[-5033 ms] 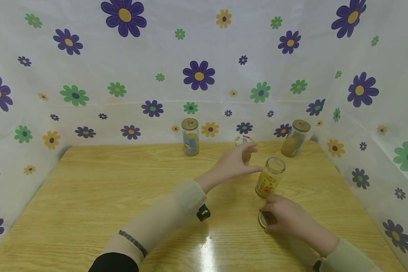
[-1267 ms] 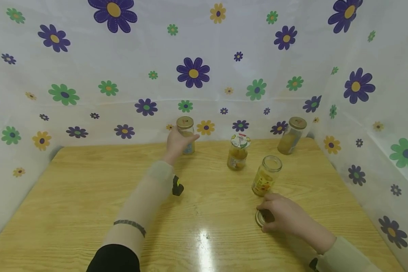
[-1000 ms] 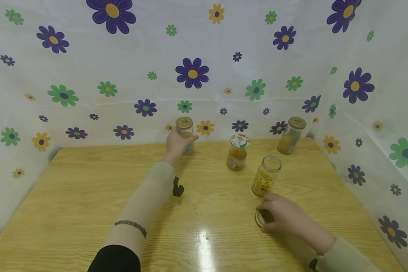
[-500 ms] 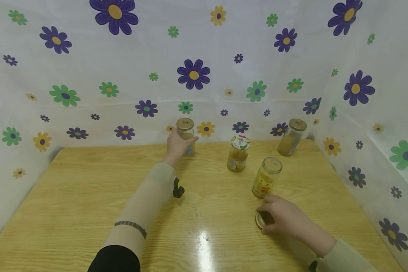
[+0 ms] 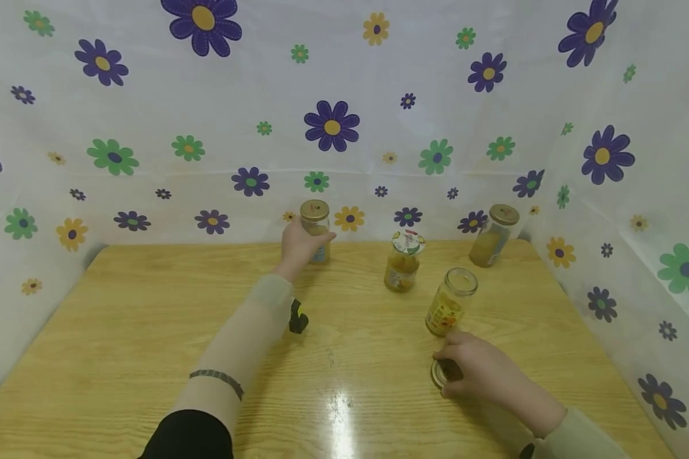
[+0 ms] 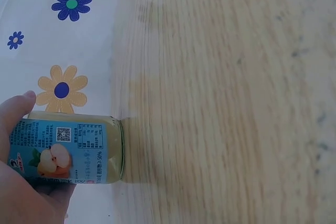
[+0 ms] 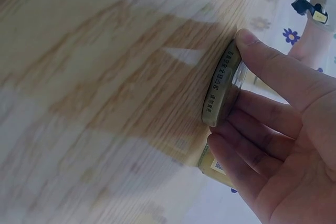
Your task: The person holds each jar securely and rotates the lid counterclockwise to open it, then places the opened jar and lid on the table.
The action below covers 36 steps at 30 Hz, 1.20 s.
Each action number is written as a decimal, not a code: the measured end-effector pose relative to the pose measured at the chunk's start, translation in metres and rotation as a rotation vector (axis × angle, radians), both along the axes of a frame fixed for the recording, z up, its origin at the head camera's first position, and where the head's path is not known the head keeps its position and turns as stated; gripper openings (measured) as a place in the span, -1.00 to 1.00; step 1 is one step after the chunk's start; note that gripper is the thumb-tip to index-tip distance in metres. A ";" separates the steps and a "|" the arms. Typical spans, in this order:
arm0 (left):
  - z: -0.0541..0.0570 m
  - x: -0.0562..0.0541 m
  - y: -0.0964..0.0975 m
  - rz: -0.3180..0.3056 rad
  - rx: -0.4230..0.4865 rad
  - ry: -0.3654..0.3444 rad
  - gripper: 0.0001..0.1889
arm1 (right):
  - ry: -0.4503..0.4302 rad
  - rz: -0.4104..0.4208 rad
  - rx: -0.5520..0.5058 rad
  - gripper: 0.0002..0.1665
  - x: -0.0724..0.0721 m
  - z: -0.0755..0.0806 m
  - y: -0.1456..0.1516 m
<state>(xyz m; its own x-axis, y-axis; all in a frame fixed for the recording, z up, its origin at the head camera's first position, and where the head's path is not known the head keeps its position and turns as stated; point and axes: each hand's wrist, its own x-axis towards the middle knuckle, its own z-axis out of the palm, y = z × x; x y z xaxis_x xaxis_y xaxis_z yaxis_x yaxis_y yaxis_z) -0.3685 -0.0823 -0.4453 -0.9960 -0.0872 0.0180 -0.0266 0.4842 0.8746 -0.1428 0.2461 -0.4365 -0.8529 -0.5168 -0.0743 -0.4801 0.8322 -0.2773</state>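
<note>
At the back of the table, my left hand (image 5: 300, 245) grips a lidded glass jar (image 5: 319, 254) from its left side, thumb across the front. A blue label with an apple picture shows on this upright jar in the left wrist view, its base against the tabletop. My right hand (image 5: 485, 373) pinches a gold jar lid (image 7: 223, 85) between thumb and fingers at the rim, low at the table. Just beyond that hand stands an uncovered glass jar (image 5: 448, 309) with a yellow label and yellowish contents.
A fruit jar (image 5: 402, 271) with a patterned white lid stands behind and left of the uncovered jar. Another gold-lidded jar (image 5: 492, 242) is at the back right corner. Flowered white cloth (image 5: 252, 102) encloses the wooden table (image 5: 178, 306) at the back and sides.
Over five seconds, my left hand has moved left from beside the patterned-lid jar to the blue-labelled jar, which it holds in place. My right hand stays on the lid.
</note>
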 end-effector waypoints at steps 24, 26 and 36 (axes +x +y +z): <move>0.001 0.014 -0.005 -0.062 -0.040 0.041 -0.20 | 0.030 0.010 -0.012 -0.37 0.002 -0.002 0.000; 0.003 0.018 -0.002 -0.074 -0.031 0.044 -0.21 | 0.026 0.006 -0.008 -0.37 0.001 -0.003 0.001; 0.029 0.039 0.010 -0.156 -0.121 0.062 -0.24 | 0.024 -0.004 -0.007 -0.36 0.000 -0.003 0.001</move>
<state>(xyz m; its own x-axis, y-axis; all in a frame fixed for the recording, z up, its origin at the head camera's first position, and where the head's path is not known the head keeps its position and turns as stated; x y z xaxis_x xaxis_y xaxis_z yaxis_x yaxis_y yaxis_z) -0.3291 -0.0719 -0.4167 -0.9939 0.0748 0.0810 0.1095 0.5794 0.8076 -0.1423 0.2473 -0.4400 -0.8565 -0.5137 -0.0500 -0.4834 0.8324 -0.2710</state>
